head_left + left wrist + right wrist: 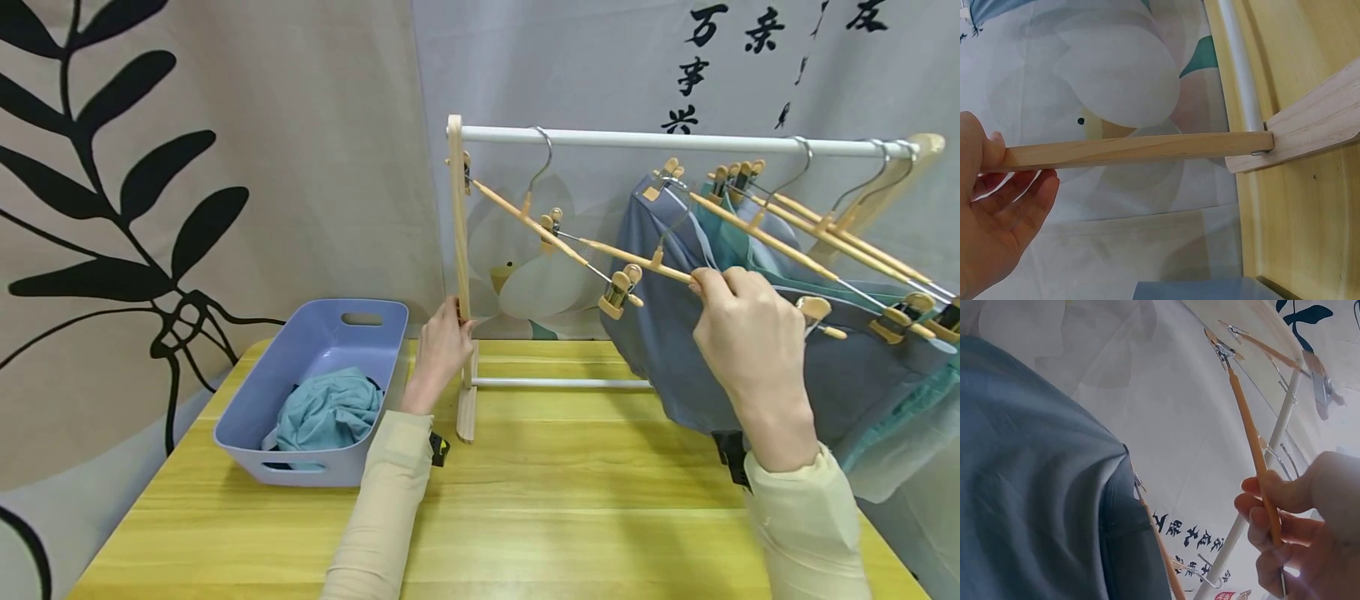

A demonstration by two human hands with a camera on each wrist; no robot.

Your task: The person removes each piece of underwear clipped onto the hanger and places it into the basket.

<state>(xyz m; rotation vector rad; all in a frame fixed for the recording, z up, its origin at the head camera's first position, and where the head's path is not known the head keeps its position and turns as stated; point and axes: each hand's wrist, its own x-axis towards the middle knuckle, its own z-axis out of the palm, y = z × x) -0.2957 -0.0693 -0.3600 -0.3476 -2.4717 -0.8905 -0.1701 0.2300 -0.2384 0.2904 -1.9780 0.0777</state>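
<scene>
In the head view my left hand point(441, 346) holds the left wooden upright point(460, 233) of a small clothes rack. The left wrist view has the thumb on one side of the upright point(1135, 150) and the fingers on the other. My right hand point(757, 350) grips the wooden bar of a clip hanger point(622, 254). Its metal hook stands below the white rod point(675, 142), in front of the hung clothes. In the right wrist view fingers and thumb wrap round this hanger's bar point(1247, 428). One bare clip hanger point(517, 212) hangs on the rod's left part.
Blue-grey trousers point(675, 350) and teal garments point(723, 237) hang from clip hangers at the rack's right. A lavender basket point(251, 425) stands at the left with a crumpled teal cloth point(330, 408) inside. The rack stands on a yellow wooden table point(570, 517), before a printed curtain.
</scene>
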